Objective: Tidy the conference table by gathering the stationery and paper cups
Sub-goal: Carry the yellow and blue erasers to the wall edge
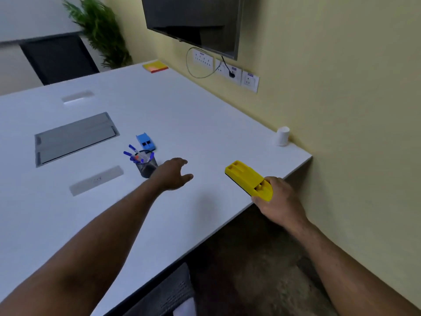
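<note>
My right hand (276,197) grips one end of a yellow stapler (247,179) and holds it above the near right edge of the white table (205,124). Hovering over the table, my left hand (174,175) is open with fingers spread, just right of a black mesh pen holder (147,166) filled with blue pens. A blue stapler (145,141) lies right behind the holder. A white paper cup (282,136) stands upside down at the table's right edge by the wall. A yellow and orange sticky-note pad (155,66) lies at the far corner.
A grey cable hatch (75,137) is set into the tabletop on the left, with two grey strips (96,180) near it. The yellow wall carries sockets (227,69) and a screen (193,21). A plant (102,30) and a dark chair (59,58) stand beyond the table.
</note>
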Demonstrator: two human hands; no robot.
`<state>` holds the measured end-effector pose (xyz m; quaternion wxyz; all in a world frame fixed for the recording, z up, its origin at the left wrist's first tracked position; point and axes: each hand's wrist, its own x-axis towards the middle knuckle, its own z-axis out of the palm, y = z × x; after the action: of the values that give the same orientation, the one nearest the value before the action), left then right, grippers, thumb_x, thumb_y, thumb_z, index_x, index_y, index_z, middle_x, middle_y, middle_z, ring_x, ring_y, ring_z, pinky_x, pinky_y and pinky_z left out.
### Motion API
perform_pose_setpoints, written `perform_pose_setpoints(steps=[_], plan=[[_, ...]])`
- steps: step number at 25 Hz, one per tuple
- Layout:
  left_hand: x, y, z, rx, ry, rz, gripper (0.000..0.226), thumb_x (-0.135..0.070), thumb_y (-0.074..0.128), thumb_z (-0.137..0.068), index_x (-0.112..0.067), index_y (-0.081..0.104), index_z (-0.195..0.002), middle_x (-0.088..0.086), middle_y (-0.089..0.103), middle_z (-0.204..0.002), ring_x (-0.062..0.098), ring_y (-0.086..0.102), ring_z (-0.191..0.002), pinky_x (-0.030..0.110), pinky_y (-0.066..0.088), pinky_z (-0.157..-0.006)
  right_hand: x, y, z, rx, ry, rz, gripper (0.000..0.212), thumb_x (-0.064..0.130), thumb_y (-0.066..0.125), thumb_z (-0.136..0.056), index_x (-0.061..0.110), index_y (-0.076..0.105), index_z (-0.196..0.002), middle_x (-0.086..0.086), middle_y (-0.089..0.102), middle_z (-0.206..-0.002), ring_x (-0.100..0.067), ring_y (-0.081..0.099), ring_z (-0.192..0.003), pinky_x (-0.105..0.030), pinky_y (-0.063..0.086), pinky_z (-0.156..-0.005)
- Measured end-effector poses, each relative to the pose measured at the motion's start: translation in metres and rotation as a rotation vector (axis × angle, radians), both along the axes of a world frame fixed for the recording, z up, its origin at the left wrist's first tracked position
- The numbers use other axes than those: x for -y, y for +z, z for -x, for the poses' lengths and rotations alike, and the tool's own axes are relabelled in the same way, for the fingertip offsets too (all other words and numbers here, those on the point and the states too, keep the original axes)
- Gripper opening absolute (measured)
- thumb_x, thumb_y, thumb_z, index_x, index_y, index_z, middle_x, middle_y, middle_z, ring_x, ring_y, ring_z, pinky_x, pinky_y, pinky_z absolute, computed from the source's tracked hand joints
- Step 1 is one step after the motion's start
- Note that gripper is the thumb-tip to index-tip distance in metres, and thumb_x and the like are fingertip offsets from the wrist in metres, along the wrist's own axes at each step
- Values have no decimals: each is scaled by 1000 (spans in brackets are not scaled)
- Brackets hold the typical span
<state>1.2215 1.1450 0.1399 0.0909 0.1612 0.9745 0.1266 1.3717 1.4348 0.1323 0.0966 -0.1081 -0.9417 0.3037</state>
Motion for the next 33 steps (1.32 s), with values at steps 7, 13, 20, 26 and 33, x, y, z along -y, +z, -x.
perform_pose_setpoints(steps=[7, 13, 20, 26, 33], plan=[[-25, -48, 44, 25, 309, -64, 68, -43, 60, -92, -9, 39, -147, 12, 25, -160, 31, 32, -143, 43, 35, -111, -1, -38, 134, 82, 195, 24, 52, 44, 71, -74, 21, 53, -118, -1, 57, -107, -24, 54, -101, -31, 42, -76], [-60, -96, 127, 89, 531, -172, 61, -42, 59, -93, -6, 44, -141, 9, 18, -162, 25, 39, -139, 41, 38, -108, -16, -82, 267, 94, 281, 97, 54, 39, 74, -76, 18, 52, -121, -6, 57, -112, -28, 54, -106, -34, 45, -79], [-22, -129, 286, 110, 960, -58, 74, -45, 58, -92, -3, 31, -147, 17, 13, -161, 38, 16, -146, 52, 32, -112, -54, -129, 404, 173, 335, 119, 57, 36, 75, -78, 16, 49, -125, -7, 55, -117, -29, 51, -110, -38, 44, -82], [31, -165, 347, 116, 1170, 151, 60, -29, 59, -87, -1, 41, -136, 17, 27, -149, 41, 37, -127, 52, 34, -105, -84, -155, 464, 238, 334, 115, 58, 38, 75, -77, 17, 49, -125, -4, 55, -117, -26, 52, -109, -33, 41, -81], [23, -170, 376, 31, 1334, 69, 44, -20, 56, -90, 15, 54, -118, 28, 41, -123, 48, 47, -111, 53, 46, -91, -116, -166, 509, 230, 180, 127, 59, 37, 75, -78, 14, 49, -126, -6, 56, -118, -26, 52, -107, -33, 44, -83]])
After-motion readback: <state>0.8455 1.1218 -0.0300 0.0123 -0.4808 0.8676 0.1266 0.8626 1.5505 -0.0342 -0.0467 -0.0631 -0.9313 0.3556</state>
